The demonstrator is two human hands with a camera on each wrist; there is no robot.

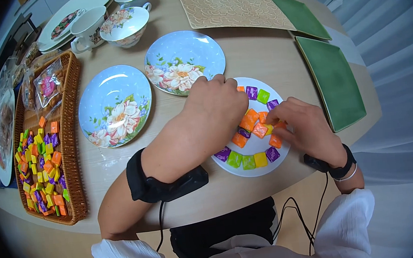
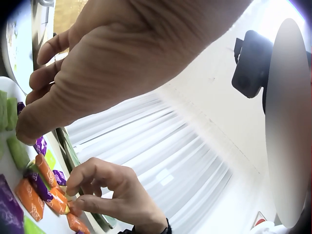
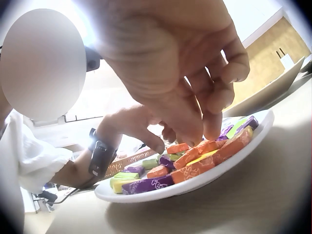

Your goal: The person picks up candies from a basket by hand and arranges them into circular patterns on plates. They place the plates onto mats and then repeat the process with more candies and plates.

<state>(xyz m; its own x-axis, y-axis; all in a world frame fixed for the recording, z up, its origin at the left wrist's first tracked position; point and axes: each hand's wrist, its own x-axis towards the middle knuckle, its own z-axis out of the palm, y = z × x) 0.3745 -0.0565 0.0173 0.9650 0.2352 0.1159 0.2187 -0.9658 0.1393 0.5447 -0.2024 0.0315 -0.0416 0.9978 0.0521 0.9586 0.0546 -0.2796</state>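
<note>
A round white plate (image 1: 251,171) holds wrapped candies in orange, purple, green and yellow. Some lie along its rim, such as a green candy (image 1: 248,162); others cluster in the middle. My left hand (image 1: 216,105) reaches over the plate's left side, fingers bent downward, its thumb apart from the fingers in the right wrist view and nothing visible between them. On the right side, my right hand (image 1: 307,127) pinches an orange candy (image 3: 208,146) between thumb and forefinger, low over the central cluster. Part of the cluster is hidden behind the hands.
Two blue floral plates (image 1: 113,88) (image 1: 177,46) lie left of and behind the white plate. A wicker basket (image 1: 73,143) with loose candies stands at far left. Cups (image 1: 125,29) stand at the back, a patterned board (image 1: 233,0) and green trays (image 1: 332,80) to the right.
</note>
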